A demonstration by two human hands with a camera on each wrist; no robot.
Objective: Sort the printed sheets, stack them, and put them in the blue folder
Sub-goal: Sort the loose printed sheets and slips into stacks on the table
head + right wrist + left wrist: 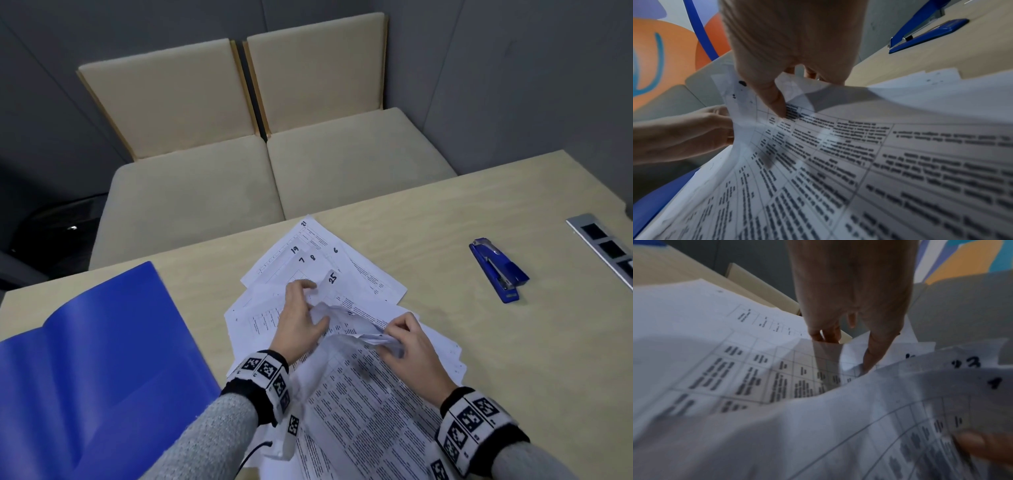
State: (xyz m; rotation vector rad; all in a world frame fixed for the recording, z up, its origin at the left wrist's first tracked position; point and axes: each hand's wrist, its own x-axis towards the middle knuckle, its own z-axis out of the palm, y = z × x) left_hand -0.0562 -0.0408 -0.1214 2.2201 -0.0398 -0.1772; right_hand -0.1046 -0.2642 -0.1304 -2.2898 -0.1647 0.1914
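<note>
Printed sheets point(356, 274) with handwritten numbers lie fanned in a loose pile at the table's middle. My left hand point(301, 315) grips the raised upper corners of some sheets, one marked 25 point(331, 277). My right hand point(407, 342) pinches the curled top edge of the large near sheet point(359, 404), thumb on top in the right wrist view point(777, 104). That sheet bows up between both hands. The left wrist view shows my left fingers point(869, 356) tucked behind lifted sheets point(756, 369). The blue folder point(85, 359) lies open at the left.
A blue stapler point(498, 269) lies on the table point(445, 212) to the right, seen too in the right wrist view point(925, 30). A metal socket strip point(606, 246) sits at the far right edge. Two beige chairs point(260, 150) stand beyond the table.
</note>
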